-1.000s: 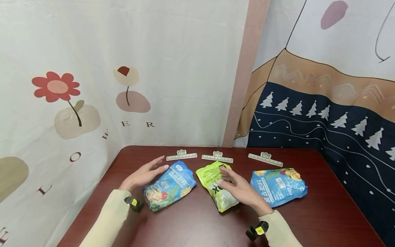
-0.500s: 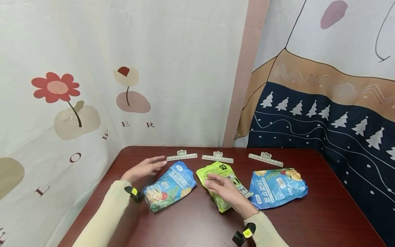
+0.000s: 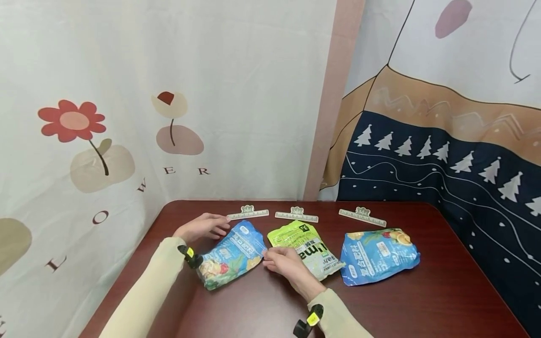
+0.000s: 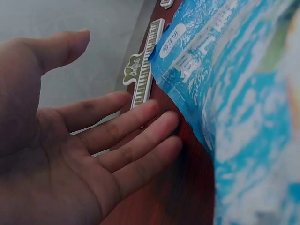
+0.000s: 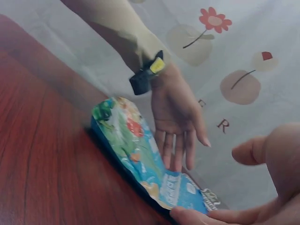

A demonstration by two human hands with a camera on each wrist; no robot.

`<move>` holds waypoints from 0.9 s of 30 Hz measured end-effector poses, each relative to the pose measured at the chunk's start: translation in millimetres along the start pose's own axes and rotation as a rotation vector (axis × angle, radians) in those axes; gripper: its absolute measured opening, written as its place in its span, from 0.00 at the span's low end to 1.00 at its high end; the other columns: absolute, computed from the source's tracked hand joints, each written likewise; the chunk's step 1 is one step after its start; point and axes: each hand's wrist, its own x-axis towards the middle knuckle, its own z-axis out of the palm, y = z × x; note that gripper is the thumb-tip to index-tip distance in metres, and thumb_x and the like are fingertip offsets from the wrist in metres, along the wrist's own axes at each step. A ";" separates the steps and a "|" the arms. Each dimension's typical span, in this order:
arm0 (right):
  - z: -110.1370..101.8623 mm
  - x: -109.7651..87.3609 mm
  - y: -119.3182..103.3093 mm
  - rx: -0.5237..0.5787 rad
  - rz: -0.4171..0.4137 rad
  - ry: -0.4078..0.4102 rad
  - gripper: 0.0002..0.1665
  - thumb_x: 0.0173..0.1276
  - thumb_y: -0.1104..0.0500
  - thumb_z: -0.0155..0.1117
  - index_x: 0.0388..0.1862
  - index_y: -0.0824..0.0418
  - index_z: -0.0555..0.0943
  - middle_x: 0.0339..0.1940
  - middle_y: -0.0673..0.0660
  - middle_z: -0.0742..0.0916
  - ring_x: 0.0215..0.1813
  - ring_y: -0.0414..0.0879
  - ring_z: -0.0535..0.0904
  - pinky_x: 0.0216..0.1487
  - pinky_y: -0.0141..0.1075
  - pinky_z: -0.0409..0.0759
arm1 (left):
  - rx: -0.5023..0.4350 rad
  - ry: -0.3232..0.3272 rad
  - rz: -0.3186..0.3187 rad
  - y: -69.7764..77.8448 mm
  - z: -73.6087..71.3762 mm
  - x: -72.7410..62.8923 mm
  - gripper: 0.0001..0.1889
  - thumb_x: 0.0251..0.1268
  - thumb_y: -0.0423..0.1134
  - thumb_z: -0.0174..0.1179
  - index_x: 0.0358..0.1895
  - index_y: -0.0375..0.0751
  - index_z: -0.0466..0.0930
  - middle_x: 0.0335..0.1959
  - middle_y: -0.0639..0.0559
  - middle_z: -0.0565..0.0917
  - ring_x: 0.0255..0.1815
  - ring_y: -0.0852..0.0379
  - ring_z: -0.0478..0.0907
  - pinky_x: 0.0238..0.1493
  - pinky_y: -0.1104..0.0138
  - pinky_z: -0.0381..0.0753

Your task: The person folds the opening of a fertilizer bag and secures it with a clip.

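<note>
A blue plastic bag (image 3: 232, 256) printed with fruit and vegetables lies aslant on the left of the table. My left hand (image 3: 204, 226) is at its far left edge, palm toward the bag; in the left wrist view the fingers (image 4: 136, 145) are extended and spread, just short of the blue film. At the same bag's right edge is my right hand (image 3: 287, 265), fingertips right at the film. Its thumb (image 5: 251, 151) stands well apart from its fingers in the right wrist view. Beside it lies a lime-green bag (image 3: 319, 258), partly covered by this hand.
A second blue bag (image 3: 380, 256) lies on the right, close against the green one. Along the table's back edge lie three ruler-like sealing clips: left (image 3: 247, 213), middle (image 3: 297, 215) and right (image 3: 362, 216). Printed curtains (image 3: 253, 94) hang behind the dark red table (image 3: 236, 310).
My right hand has moved left, from over the green bag to the left blue bag's right edge. My left hand has shifted slightly at the bag's far side. The bags stay in place.
</note>
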 end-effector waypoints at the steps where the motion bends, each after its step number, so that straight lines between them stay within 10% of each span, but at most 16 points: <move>1: 2.5 0.9 1.6 -0.006 0.005 0.026 0.31 0.72 0.58 0.64 0.64 0.81 0.73 0.56 0.71 0.86 0.56 0.58 0.87 0.59 0.43 0.85 | 0.002 -0.006 0.000 -0.6 0.1 1.9 0.38 0.73 0.58 0.60 0.72 0.31 0.68 0.62 0.37 0.83 0.57 0.45 0.85 0.61 0.51 0.83; 27: 31.9 26.8 21.6 -0.089 0.031 0.205 0.11 0.71 0.67 0.64 0.44 0.76 0.83 0.28 0.63 0.90 0.32 0.49 0.91 0.35 0.34 0.88 | 0.294 0.027 0.005 15.8 16.7 21.8 0.13 0.78 0.36 0.56 0.51 0.32 0.86 0.43 0.40 0.86 0.42 0.49 0.83 0.45 0.55 0.88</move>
